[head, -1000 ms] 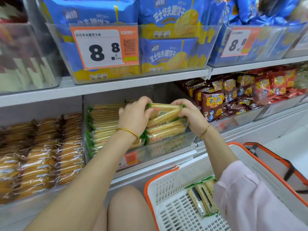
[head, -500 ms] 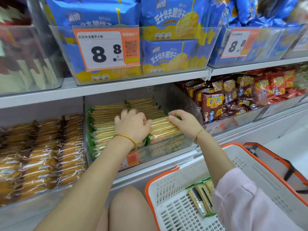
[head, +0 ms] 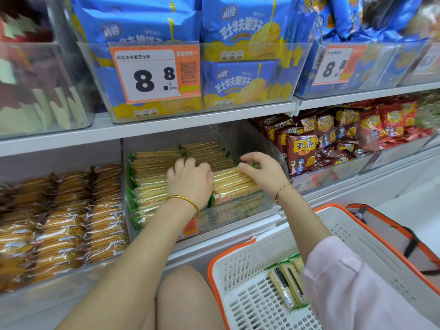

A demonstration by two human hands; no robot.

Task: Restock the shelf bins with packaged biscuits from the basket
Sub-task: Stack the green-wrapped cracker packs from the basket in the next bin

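The clear shelf bin (head: 238,211) looks nearly full, and the basket (head: 333,225) holds spare packets (head: 285,287). The left hand (head: 189,181) presses the biscuit packets (head: 233,183) down. The right hand (head: 264,172), apart, is perhaps pinching their green end. Best to square the row before letting go.

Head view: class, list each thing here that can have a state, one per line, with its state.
Middle bin, nearly full of biscuit packs.
Basket, nearly empty, a few packs at the bottom.
Left hand, rests on the packs in the bin, fingers bent.
Right hand, pinches the end of a pack in the bin.
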